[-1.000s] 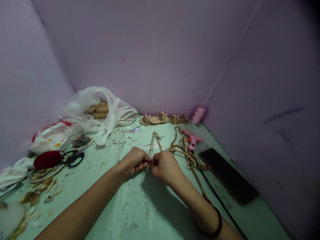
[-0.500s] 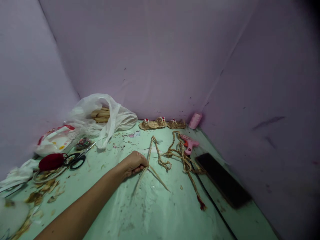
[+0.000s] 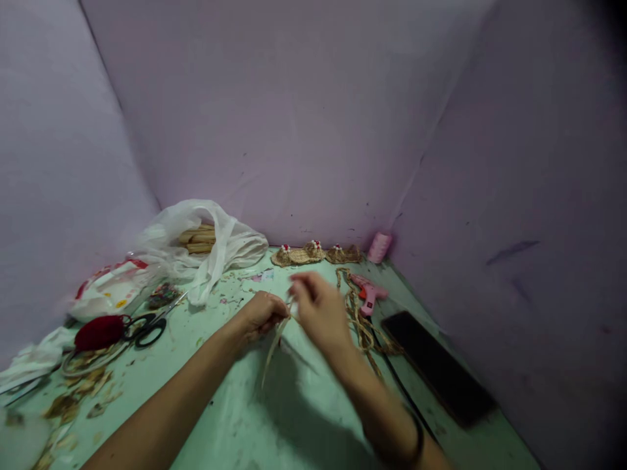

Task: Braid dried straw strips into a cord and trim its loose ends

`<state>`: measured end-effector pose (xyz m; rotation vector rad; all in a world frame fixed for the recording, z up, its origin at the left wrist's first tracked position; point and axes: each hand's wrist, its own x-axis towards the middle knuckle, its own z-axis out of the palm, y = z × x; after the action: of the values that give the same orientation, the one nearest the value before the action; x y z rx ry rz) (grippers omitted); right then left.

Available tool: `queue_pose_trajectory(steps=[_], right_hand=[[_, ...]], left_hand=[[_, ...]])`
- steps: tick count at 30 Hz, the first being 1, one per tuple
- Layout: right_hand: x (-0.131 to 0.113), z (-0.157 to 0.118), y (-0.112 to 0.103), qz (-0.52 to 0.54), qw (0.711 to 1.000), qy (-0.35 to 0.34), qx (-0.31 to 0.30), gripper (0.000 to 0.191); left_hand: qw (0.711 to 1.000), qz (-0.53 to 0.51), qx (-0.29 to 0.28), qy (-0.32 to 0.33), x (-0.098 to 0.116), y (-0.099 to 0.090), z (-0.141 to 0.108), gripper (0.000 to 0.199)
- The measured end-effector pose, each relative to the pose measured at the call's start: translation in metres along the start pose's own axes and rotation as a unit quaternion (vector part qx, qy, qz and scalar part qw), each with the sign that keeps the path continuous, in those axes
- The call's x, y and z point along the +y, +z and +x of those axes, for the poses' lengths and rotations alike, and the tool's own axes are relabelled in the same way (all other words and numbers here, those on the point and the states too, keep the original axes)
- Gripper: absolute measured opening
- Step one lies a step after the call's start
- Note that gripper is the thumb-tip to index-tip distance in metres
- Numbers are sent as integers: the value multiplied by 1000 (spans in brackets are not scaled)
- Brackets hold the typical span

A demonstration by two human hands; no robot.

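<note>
One table (image 3: 235, 405) is being occupied by one phone (image 3: 438, 367) and one glue gun (image 3: 371, 297); fibre (image 3: 268, 360) is being pinched by the left hand (image 3: 263, 314); for the right hand (image 3: 322, 315), blurred, grip cannot be told.

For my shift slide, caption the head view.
Left hand gripping a pale strip, blurred right hand close beside it.

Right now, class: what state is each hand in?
Left hand: closed, pinching a pale strip.
Right hand: blurred; cannot tell whether it is closed or holding anything.
</note>
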<state>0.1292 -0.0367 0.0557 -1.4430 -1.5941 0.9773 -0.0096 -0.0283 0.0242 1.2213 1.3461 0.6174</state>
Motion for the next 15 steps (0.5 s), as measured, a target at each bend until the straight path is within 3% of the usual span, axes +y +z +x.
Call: queue_pose_trajectory(steps=[3, 7, 12, 15], right_hand=[[15, 45, -18, -188, 977, 33, 91, 28], [43, 91, -14, -260, 960, 71, 71, 28], [54, 108, 13, -313, 943, 100, 50, 33], [53, 109, 19, -327, 937, 114, 34, 30]], left_hand=[[1000, 6, 22, 0, -7, 4, 5, 8], [999, 29, 31, 4, -24, 11, 11, 8], [994, 92, 32, 54, -38, 13, 18, 9], [991, 114, 35, 54, -40, 13, 20, 11]])
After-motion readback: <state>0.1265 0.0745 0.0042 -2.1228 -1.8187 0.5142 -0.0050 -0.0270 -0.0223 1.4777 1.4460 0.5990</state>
